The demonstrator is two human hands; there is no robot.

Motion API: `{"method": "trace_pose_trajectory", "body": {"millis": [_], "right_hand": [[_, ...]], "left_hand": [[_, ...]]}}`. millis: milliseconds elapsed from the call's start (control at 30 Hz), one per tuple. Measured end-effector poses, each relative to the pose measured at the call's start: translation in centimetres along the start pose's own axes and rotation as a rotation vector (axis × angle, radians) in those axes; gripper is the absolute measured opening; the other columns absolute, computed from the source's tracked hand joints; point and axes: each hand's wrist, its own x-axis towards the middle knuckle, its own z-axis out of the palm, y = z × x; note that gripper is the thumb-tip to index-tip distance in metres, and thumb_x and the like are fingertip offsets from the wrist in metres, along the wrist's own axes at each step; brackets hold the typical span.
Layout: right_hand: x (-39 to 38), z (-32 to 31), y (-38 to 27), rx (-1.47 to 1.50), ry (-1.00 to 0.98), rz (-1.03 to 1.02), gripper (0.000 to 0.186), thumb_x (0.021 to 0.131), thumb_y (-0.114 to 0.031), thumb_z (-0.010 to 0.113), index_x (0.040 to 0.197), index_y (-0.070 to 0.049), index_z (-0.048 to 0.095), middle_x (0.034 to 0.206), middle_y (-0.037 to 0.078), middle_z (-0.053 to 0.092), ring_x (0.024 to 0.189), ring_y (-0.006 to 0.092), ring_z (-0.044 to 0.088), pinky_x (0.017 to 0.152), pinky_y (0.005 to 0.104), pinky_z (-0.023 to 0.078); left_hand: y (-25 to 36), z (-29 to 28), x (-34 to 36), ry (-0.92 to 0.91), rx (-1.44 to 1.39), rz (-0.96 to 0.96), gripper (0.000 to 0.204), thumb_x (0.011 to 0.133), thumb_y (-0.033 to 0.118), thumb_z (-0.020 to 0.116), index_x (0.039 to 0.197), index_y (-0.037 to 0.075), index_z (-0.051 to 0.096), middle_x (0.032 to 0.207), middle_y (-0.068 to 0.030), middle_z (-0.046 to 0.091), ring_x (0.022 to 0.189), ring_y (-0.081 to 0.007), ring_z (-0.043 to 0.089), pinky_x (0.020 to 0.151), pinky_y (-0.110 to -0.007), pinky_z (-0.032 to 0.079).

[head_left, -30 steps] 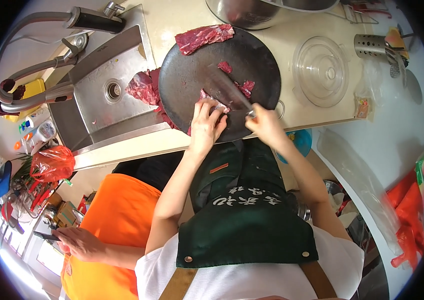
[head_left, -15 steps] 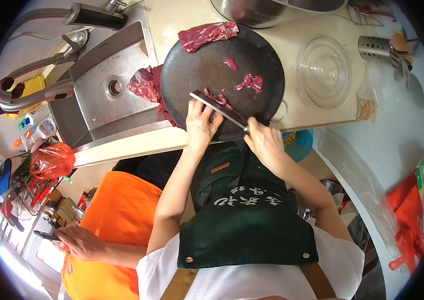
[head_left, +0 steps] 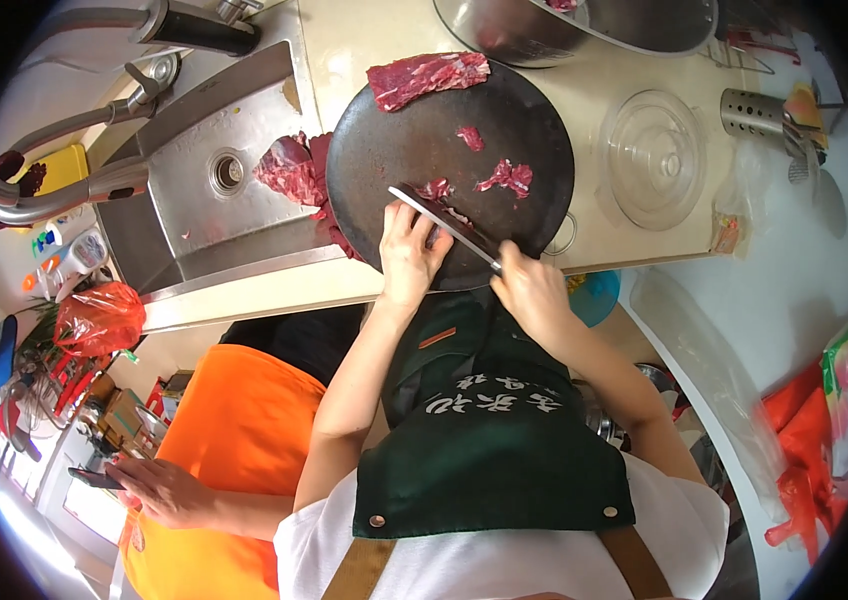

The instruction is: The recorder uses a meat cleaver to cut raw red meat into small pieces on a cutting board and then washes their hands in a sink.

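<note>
A round dark cutting board [head_left: 394, 140] rests on the counter. My right hand [head_left: 534, 290] is closed round the handle of a large knife [head_left: 449, 222], whose blade lies diagonally across the board. Just left of the blade my left hand [head_left: 412, 250] has curled fingertips on meat that is largely hidden by them and the knife. Small red pieces [head_left: 434, 188] lie right behind the blade, and more trimmings [head_left: 506, 178] sit farther right. A long raw meat slab [head_left: 426, 78] is on the board's far edge; a bigger meat piece [head_left: 289, 172] lies beside the board's left.
A steel sink [head_left: 184, 215] with a tap is left, a large steel bowl [head_left: 494, 30] beyond the board, a clear lid [head_left: 649, 150] and utensil holder [head_left: 749, 110] right. At lower left, a co-worker's hand [head_left: 164, 490] holds a dark phone.
My right hand and knife have come from a blurred position over the board's middle down beside my left fingers, exposing the small pieces. The last half second shows only slight shifts.
</note>
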Motion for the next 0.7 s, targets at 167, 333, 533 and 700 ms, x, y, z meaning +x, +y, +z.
{"method": "trace_pose_trajectory", "body": {"millis": [167,333,533,700], "right_hand": [[0.9,0.6,0.2,-0.032,-0.029,0.027,0.029,0.080,-0.016,0.071,0.092,-0.002,0.049,0.070,0.019,0.065,0.066,0.0368,0.068,0.056,0.0449,0.054],[3.6,1.5,-1.1,0.006,0.066,-0.054,0.028,0.082,-0.015,0.070,0.092,-0.001,0.048,0.073,0.020,0.065,0.067,0.0371,0.068,0.058,0.0452,0.055],[1.1,1.3,-0.1,-0.041,-0.010,0.053,0.031,0.081,-0.017,0.071,0.095,-0.001,0.048,0.077,0.018,0.066,0.069,0.0384,0.067,0.060,0.0460,0.054],[3.5,0.5,3.3,0.331,0.130,0.135,0.017,0.080,-0.013,0.065,0.085,0.000,0.055,0.064,0.020,0.063,0.063,0.0384,0.066,0.057,0.0469,0.052]], "left_hand": [[-0.1,0.2,0.2,0.007,-0.042,0.025,0.028,0.064,0.000,0.074,0.091,0.003,0.068,0.099,-0.0111,0.060,0.099,-0.0320,0.056,0.083,-0.040,0.051],[0.0,0.4,0.3,-0.010,-0.060,0.043,0.026,0.065,0.000,0.074,0.090,0.003,0.068,0.099,-0.0108,0.060,0.099,-0.0321,0.056,0.082,-0.040,0.051],[-0.1,0.2,0.4,0.060,-0.039,0.019,0.027,0.066,0.000,0.073,0.093,0.003,0.069,0.101,-0.0124,0.059,0.099,-0.0322,0.055,0.083,-0.040,0.051],[0.2,-0.2,-0.3,0.047,-0.083,-0.007,0.029,0.064,0.002,0.077,0.092,0.003,0.068,0.104,-0.0119,0.057,0.102,-0.0333,0.054,0.084,-0.042,0.050]]}}
